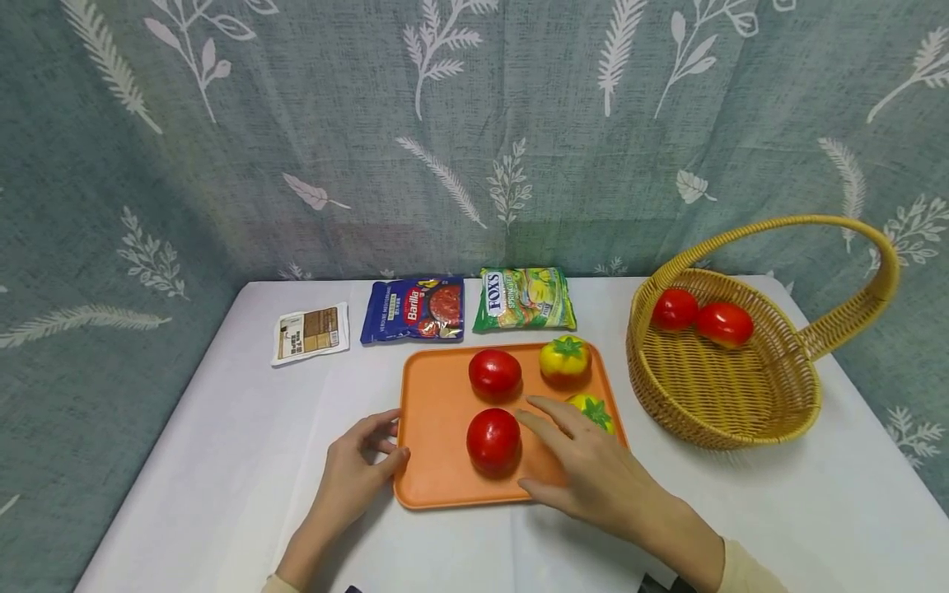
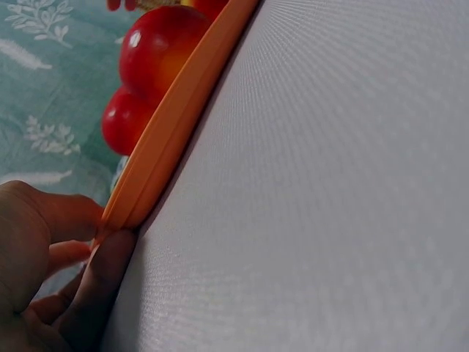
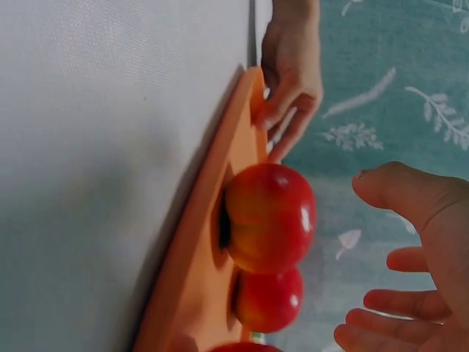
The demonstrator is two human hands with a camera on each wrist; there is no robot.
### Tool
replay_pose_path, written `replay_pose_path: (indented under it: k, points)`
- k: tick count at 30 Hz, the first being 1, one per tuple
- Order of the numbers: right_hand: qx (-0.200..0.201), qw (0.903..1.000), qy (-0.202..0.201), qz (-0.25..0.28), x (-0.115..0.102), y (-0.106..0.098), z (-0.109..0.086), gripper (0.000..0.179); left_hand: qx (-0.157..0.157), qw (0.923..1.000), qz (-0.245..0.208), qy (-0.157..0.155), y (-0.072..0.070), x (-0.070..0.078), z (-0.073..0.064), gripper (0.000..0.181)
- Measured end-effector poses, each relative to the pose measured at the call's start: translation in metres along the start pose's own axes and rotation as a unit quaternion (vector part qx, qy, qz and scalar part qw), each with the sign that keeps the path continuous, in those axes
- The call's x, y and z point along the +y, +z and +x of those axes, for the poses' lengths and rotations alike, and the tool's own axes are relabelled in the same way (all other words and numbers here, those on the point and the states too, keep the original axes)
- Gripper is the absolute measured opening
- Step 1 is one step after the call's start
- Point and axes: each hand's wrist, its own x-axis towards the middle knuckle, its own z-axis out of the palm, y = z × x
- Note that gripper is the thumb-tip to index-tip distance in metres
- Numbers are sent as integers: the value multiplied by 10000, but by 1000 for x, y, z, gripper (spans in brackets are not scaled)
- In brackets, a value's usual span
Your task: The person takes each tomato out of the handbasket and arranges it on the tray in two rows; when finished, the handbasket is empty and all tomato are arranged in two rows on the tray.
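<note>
An orange tray [image 1: 437, 428] lies on the white table. At its left edge my left hand [image 1: 363, 461] pinches the rim between thumb and fingers; the left wrist view shows this hand [image 2: 55, 257] at the tray's corner. Two round red tomatoes sit on the tray, a near tomato [image 1: 493, 441] and a far tomato [image 1: 495, 375]. Two yellow fruits with green leafy tops, one [image 1: 565, 360] behind the other [image 1: 593, 412], stand on its right side. Over the tray's right part hovers my right hand [image 1: 586, 469], fingers spread beside the near tomato, apart from it in the right wrist view.
A wicker basket [image 1: 726, 424] with a tall handle stands at the right, holding two red tomatoes [image 1: 724, 324]. Behind the tray lie a blue Barilla pouch [image 1: 413, 310], a green Fox's candy bag [image 1: 523, 300] and a small white-and-brown packet [image 1: 310, 333]. A patterned curtain [image 1: 356, 165] hangs behind.
</note>
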Motion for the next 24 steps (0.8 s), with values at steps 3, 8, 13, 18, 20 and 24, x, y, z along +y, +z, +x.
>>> replay_pose_path:
  k: [3, 8, 13, 18, 20, 24]
  points:
    - [194, 9998, -20, -29, 3, -7, -5, 72, -6, 10000, -24, -36, 0, -1, 0, 53]
    - [481, 9988, -46, -79, 8, -20, -11, 73, 32, 10000, -25, 3, 0, 0, 0, 54]
    - [563, 9982, 81, -174, 13, -32, -17, 67, 40, 10000, -39, -5, 0, 0, 0, 53]
    - [644, 9974, 234, -217, 18, -41, -23, 64, 54, 10000, -30, -20, 0, 0, 0, 52]
    - [675, 9969, 301, -255, 19, -44, -26, 65, 69, 10000, -24, 14, 1, 0, 0, 52]
    - [772, 9957, 338, -379, 23, -50, -30, 68, 104, 9999, -44, 116, 1, 0, -1, 52]
